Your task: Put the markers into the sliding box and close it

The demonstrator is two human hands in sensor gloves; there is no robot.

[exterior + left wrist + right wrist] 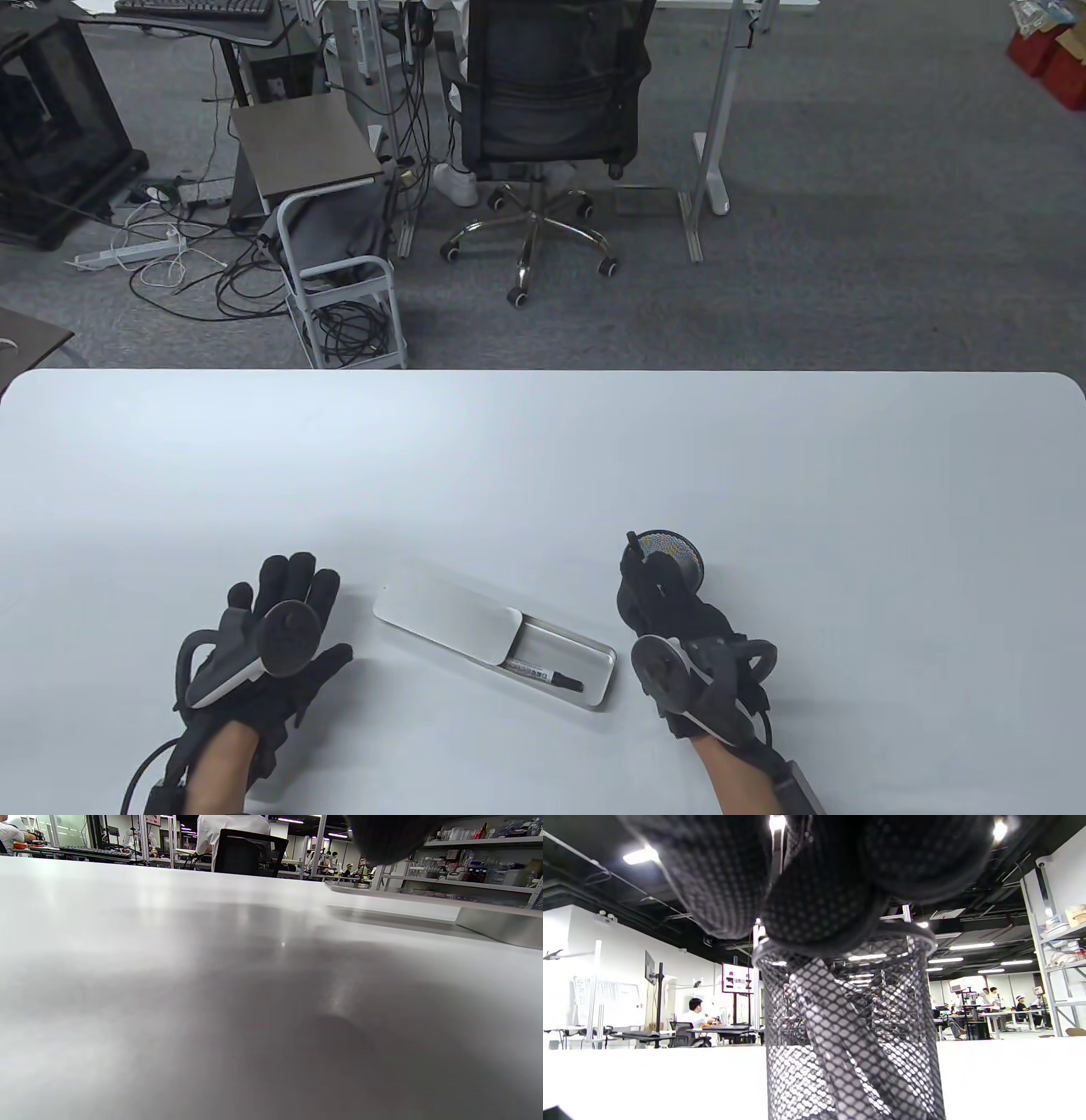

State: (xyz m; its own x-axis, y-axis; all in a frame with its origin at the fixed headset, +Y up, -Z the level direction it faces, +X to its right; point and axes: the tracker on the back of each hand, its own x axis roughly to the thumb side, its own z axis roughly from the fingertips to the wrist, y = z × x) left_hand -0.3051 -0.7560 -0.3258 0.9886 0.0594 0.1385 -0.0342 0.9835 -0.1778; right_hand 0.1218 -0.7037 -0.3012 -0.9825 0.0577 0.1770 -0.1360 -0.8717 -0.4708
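The wide white rounded desk (543,458) carries everything, with the work bunched toward six o'clock. Just there lies the flat white sliding box with its rounded lid (496,632), set slantwise; the lid is drawn back toward ten o'clock, baring the tray end at four o'clock, I'd guess so markers can drop straight in. One grey marker with a black cap (543,676) already lies in that open end, along the box's length.

At three o'clock of the box stands a black wire-mesh pen cup (679,560), near enough for a short carry. The right hand (657,594) is at its rim, its grip clamped on a dark marker (633,543) that pokes up above the fingers, seemingly being drawn out; the right wrist view shows another stick leaning inside the mesh.

At nine o'clock, the left hand (280,632) rests palm down on the desk, fingers straight, grip apart and holding nothing, probably waiting to steady the box or slide the lid.
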